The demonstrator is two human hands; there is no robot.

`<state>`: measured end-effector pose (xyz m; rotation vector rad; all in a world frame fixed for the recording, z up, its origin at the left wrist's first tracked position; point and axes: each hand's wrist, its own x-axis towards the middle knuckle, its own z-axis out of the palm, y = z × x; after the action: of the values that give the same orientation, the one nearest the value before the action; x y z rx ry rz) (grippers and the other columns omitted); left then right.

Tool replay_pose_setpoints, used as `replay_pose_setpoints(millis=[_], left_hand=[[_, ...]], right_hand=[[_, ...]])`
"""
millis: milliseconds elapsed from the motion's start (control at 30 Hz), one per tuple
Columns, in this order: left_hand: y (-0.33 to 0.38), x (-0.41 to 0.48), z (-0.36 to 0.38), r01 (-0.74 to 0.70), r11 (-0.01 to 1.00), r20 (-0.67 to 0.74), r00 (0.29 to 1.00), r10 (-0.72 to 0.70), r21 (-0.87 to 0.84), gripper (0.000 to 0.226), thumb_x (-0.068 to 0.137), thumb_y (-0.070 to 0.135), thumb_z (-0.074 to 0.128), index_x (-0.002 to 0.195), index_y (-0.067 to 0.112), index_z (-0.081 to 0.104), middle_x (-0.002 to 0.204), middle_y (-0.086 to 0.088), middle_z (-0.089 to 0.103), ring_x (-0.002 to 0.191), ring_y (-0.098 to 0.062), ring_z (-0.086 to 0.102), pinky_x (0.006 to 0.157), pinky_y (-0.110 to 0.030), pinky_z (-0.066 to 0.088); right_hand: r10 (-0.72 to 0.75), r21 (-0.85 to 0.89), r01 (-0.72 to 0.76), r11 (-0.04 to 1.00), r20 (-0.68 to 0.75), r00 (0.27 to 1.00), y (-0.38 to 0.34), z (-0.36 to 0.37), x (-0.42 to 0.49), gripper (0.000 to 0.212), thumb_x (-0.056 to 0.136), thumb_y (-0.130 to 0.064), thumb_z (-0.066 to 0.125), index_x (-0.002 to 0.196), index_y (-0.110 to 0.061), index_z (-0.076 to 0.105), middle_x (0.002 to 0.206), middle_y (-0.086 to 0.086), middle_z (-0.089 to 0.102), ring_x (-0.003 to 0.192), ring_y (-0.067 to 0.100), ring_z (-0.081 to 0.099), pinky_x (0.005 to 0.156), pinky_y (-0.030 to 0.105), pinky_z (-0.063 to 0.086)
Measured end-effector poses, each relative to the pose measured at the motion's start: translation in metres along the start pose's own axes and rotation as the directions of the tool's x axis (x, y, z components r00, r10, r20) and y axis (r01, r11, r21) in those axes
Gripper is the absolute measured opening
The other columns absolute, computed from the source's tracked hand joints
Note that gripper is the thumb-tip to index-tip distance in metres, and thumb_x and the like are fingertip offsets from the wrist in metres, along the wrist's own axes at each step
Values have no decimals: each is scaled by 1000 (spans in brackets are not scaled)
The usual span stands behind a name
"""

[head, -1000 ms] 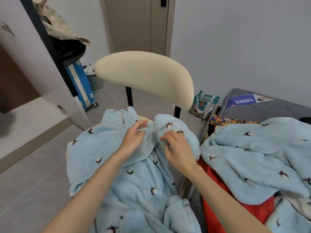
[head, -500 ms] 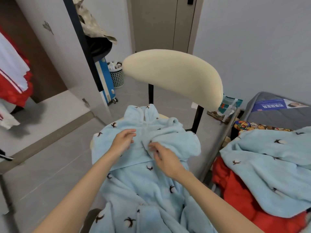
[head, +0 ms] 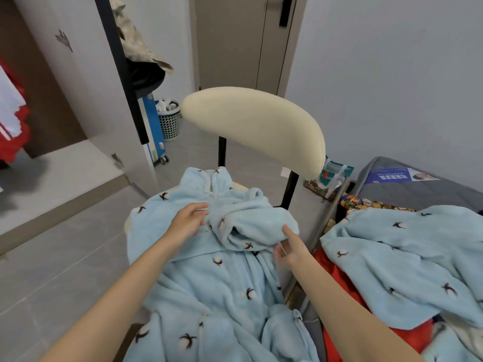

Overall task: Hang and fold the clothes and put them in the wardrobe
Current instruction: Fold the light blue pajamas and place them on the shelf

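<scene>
Item nearest: a blue fleece garment with a dark sprig-and-white-boll print, spread over the seat of a chair, its lower part spilling off the near edge and its collar end lying farthest up the seat. On it, left hand: palm down just below the collar, fingers straight and slightly spread, tips touching a raised fold. Right hand: at the right edge of a bunched roll of the same cloth, index finger laid straight against the roll, the other fingers curled loosely under its lower edge; whether they pinch cloth cannot be told. The roll lies between the two hands. Beside the chair on the right, on a bed with a grey cover: a second blue fleece piece of matching print, lying over a red garment. Behind the seat: the chair's cream padded backrest on black posts. Beyond, on the grey tiled floor: a teal bag, a slotted basket, a blue suitcase. Far left: an open wardrobe holding a red-and-white garment. Far wall: a closed door.
</scene>
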<state>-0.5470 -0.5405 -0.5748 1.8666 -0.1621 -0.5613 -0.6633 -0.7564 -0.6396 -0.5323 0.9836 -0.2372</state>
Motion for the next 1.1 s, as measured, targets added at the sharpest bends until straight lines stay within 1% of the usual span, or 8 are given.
replay_pose_setpoints(millis=[133, 267, 433, 533, 667, 833, 967, 1100], left_hand=[[3, -6, -17, 2, 999, -33, 999, -3, -34, 31, 101, 13, 39, 126, 20, 56, 120, 2, 61, 103, -18, 59, 86, -31, 46], [9, -12, -32, -12, 997, -67, 998, 6, -81, 30, 101, 14, 39, 125, 22, 55, 120, 3, 61, 105, -18, 59, 94, -36, 46], [2, -20, -66, -2, 995, -208, 978, -20, -103, 31, 101, 16, 37, 131, 20, 46, 116, -2, 56, 107, -25, 58, 92, -41, 47], [-18, -21, -85, 100, 995, -237, 966, -103, -21, 27, 100, 16, 34, 123, 12, 47, 108, -7, 54, 103, -29, 54, 86, -45, 48], [-60, -23, -95, 276, 959, -210, 936, -283, -62, 43, 101, 22, 34, 141, 8, 40, 140, -14, 46, 127, -35, 45, 100, -44, 44], [-83, -17, -84, 385, 795, -158, 849, -504, -468, 74, 93, 61, 44, 152, 25, 18, 151, -1, 33, 128, -32, 42, 89, -45, 44], [-92, 0, -76, 290, 807, -240, 855, -461, -514, 94, 84, 49, 68, 153, 27, 7, 150, 2, 33, 129, -26, 41, 87, -42, 44], [-101, 21, -72, 288, 913, -319, 870, -376, -290, 107, 77, 27, 80, 154, 24, 7, 154, -11, 24, 137, -30, 31, 109, -43, 37]], right_hand=[[-254, -132, 266, 955, 97, 962, -8, 34, -19, 37, 96, -18, 58, 130, -5, 52, 128, 15, 61, 107, 28, 61, 99, 42, 49], [-470, -364, 603, 710, 394, 790, -7, 80, -57, 28, 95, -22, 59, 122, -14, 58, 121, 9, 65, 114, 23, 60, 102, 43, 48], [-69, -490, 541, 683, 694, 717, 22, 115, -82, 28, 93, -18, 63, 118, -30, 63, 120, -12, 67, 116, 6, 60, 100, 26, 47], [-244, -561, 560, 609, 539, 806, 43, 110, -73, 16, 93, -11, 59, 99, -24, 69, 110, -5, 70, 99, 14, 64, 89, 25, 49], [-368, -761, 599, 250, 497, 786, 58, 83, -47, 27, 90, -3, 54, 109, -19, 63, 120, -2, 61, 114, 17, 54, 88, 22, 40], [-128, -747, 480, -460, 591, 797, 54, 57, -18, 66, 83, -12, 63, 142, -27, 38, 153, 4, 29, 140, 26, 23, 107, 30, 28], [-75, -652, 390, -650, 566, 821, 53, 49, -5, 76, 85, -21, 59, 149, -37, 21, 157, 1, 17, 139, 27, 22, 111, 40, 26], [-187, -572, 303, -762, 644, 742, 54, 50, 5, 55, 86, -17, 52, 136, -34, 38, 137, -2, 36, 115, 22, 43, 94, 37, 30]])
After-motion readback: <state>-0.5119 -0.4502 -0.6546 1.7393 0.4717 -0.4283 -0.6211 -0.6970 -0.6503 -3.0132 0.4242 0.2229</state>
